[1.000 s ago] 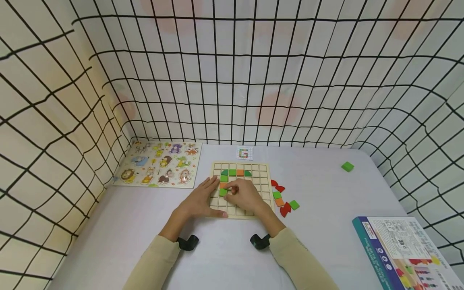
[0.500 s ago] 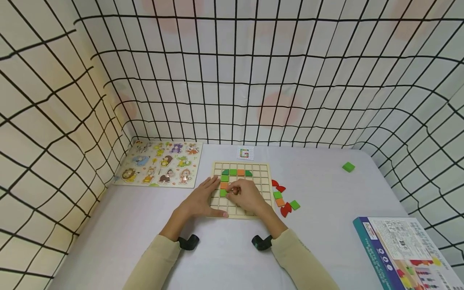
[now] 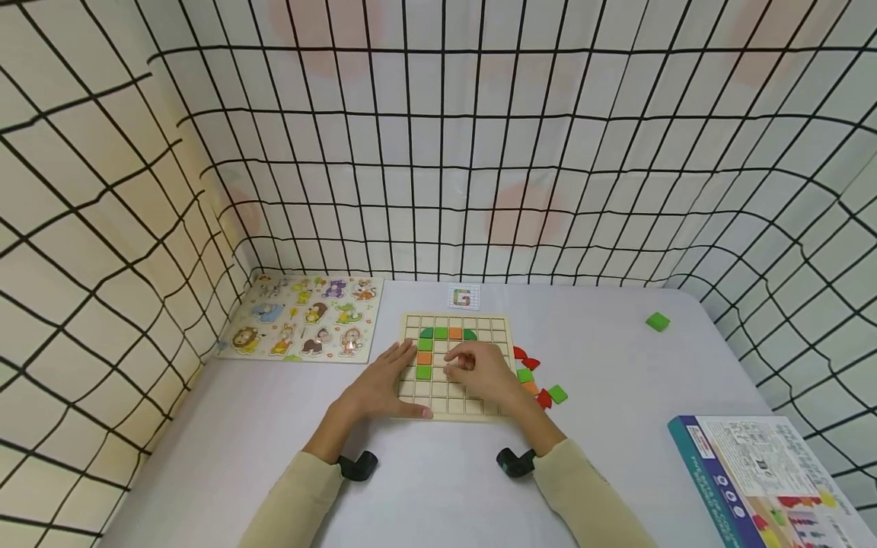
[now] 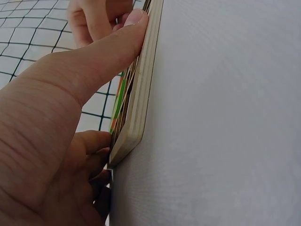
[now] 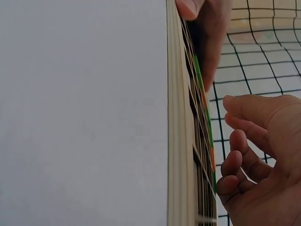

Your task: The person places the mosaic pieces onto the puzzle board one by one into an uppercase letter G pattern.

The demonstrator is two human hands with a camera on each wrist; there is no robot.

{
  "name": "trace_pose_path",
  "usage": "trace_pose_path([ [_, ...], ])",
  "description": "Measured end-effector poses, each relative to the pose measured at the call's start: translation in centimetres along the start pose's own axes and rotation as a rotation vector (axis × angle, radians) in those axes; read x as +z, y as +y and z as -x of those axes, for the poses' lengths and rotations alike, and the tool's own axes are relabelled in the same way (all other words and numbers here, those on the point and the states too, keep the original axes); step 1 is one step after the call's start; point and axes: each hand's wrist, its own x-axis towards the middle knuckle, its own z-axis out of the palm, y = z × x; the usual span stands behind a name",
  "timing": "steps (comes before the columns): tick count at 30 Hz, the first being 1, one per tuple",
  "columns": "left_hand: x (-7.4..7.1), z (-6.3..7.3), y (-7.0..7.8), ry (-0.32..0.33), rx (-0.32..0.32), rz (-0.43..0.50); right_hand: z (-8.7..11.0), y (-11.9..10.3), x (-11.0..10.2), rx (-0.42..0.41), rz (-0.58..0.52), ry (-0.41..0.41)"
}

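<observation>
A wooden grid board [image 3: 489, 390] lies on the table. Along its upper rows, green squares [image 3: 424, 372], orange squares [image 3: 425, 358] and dark green rounded pieces [image 3: 470, 335] form a row and a left column. My left hand [image 3: 373, 388] rests at the board's lower left corner, straight thumb on the front edge, fingers beside the left edge. Above the middle of the board hovers my right hand [image 3: 485, 374], its fingers loosely bent. Nothing shows between the right fingertips [image 5: 229, 101] in the right wrist view.
Red pieces [image 3: 530, 364], a green square [image 3: 558, 393] and an orange square lie right of the board, partly behind the right forearm. A pattern card [image 3: 464, 297] is behind it. Around stand an animal puzzle [image 3: 301, 320], a far green block [image 3: 658, 322], a box [image 3: 760, 472] and black netting [image 3: 438, 160].
My right hand has moved a little to the right, away from the lowest green square, which now shows fully. The left hand stays in place. The head view has tilted slightly.
</observation>
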Motion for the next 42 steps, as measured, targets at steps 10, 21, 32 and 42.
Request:
trace_pose_path([
  [10, -0.2, 0.0, -0.2, 0.015, 0.001, -0.014, 1.7, 2.0, -3.7, 0.036, -0.015, 0.059],
  [21, -0.1, -0.1, -0.5, 0.006, -0.005, -0.009, 3.7, 4.2, -7.3, 0.114, 0.045, 0.119],
  [32, -0.1, -0.1, -0.2, 0.002, 0.001, -0.004, 4.7, 6.6, -9.7, 0.195, 0.097, 0.158],
  [42, 0.2, -0.2, -0.2, -0.004, 0.009, -0.002, 5.2, 7.6, -10.5, 0.265, 0.162, 0.148],
])
